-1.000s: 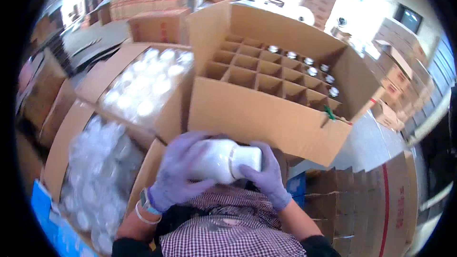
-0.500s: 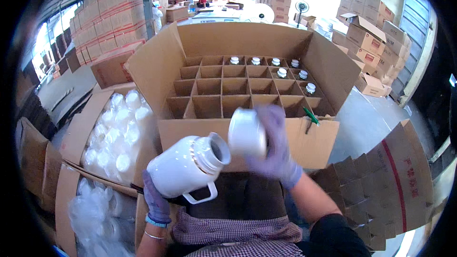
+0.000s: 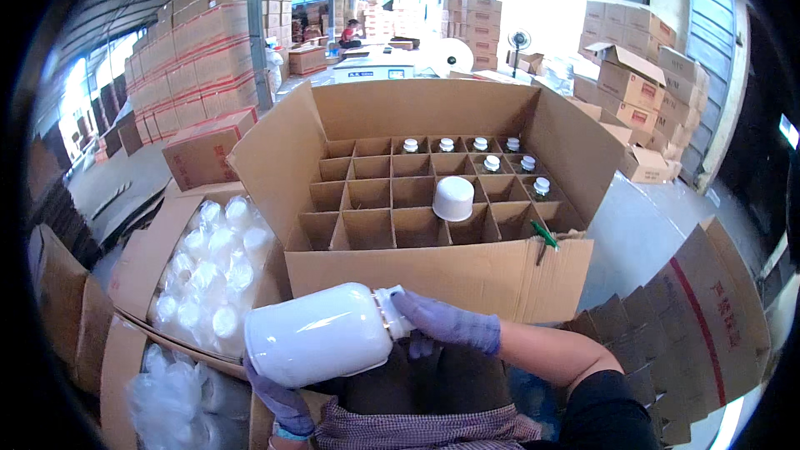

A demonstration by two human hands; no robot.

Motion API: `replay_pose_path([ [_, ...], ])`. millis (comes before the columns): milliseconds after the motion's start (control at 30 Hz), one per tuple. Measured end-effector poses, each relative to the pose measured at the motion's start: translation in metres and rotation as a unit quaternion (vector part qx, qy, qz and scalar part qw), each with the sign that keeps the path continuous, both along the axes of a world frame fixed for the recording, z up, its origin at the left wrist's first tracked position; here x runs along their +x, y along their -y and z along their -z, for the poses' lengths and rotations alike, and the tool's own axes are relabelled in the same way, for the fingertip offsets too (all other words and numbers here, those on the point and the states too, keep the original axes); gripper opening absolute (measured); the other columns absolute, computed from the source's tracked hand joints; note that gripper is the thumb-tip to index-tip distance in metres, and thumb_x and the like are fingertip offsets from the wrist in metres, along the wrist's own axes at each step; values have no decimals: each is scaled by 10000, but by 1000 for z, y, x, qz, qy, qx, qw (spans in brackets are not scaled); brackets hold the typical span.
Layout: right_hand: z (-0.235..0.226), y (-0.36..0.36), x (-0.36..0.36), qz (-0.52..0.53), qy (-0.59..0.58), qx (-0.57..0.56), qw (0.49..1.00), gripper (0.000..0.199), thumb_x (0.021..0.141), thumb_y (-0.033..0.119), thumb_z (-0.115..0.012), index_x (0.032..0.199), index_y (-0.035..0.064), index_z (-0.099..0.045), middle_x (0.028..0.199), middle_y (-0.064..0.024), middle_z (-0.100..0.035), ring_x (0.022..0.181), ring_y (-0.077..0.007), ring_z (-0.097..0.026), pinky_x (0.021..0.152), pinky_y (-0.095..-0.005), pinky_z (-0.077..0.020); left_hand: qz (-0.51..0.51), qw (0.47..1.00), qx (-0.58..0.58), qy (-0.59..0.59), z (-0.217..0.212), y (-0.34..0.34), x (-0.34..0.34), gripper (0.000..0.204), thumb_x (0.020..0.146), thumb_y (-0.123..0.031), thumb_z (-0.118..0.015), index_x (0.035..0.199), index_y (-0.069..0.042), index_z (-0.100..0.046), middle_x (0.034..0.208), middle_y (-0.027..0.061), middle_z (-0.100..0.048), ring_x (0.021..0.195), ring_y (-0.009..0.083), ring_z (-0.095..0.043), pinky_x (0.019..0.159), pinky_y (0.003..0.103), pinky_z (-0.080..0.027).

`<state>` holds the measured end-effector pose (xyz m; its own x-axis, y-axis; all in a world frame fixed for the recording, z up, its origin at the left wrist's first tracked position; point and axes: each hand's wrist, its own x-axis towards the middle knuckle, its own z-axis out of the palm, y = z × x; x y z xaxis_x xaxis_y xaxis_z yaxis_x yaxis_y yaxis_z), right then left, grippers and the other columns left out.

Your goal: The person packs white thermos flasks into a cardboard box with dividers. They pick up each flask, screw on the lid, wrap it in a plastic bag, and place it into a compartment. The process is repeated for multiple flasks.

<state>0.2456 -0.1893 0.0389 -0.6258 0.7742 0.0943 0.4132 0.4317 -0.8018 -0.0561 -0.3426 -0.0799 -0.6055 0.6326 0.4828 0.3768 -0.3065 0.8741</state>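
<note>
A glossy white vacuum jug (image 3: 321,333) lies tilted on its side across my lap, its mouth toward the right. My left hand (image 3: 279,396), in a grey-purple glove, holds it from below at the base end. My right hand (image 3: 450,321), gloved alike, is closed at the jug's neck, with the fingers over the mouth and partly hidden. The jug's handle is out of sight. Beyond it, a white cup-shaped lid (image 3: 454,198) rests on the cardboard dividers (image 3: 392,229) of the large open carton (image 3: 433,287), apart from both hands.
Several white-capped bottles (image 3: 492,165) stand in the carton's far and right cells. A green clip or pen (image 3: 544,234) sits on its near rim. Left is a box of plastic-wrapped white items (image 3: 212,262); right, folded cardboard dividers (image 3: 658,325). Stacked cartons (image 3: 196,50) rise behind.
My right hand has set the white lid down on the carton's dividers and moved back to the jug's neck. The jug has turned nearer to level, and its handle has gone from view.
</note>
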Motion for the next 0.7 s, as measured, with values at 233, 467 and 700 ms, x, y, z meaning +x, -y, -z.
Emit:
replay_pose_path([
  [233, -45, 62, 37, -167, 34, 358, 918, 853, 818, 315, -824, 1488, 70, -355, 1424, -283, -445, 1352, -417, -460, 1129, -490, -384, 173, 965, -78, 181, -58, 6, 14, 716, 1083, -563, -287, 1452, 34, -428, 1367, 186, -542, 1246, 247, -536, 1084, 378, -425],
  [467, 71, 108, 42, 147, -237, -238, 930, 806, 930, 404, -708, 1528, 51, -300, 1386, -190, -479, 1245, -285, -530, 1041, -436, -475, 175, 972, -50, 151, -74, 17, 67, 764, 1073, -600, -222, 1347, 50, -517, 1265, 202, -623, 1168, 292, -612, 1066, 417, -441],
  [700, 70, 142, 79, 287, -371, -66, 881, 590, 902, 329, -722, 1348, 18, -494, 1221, -106, -573, 1119, -195, -562, 980, -362, -484, 233, 950, 72, 196, -80, -91, 67, 549, 1098, -451, -348, 1293, 20, -551, 1241, 143, -614, 1147, 260, -590, 1003, 398, -463],
])
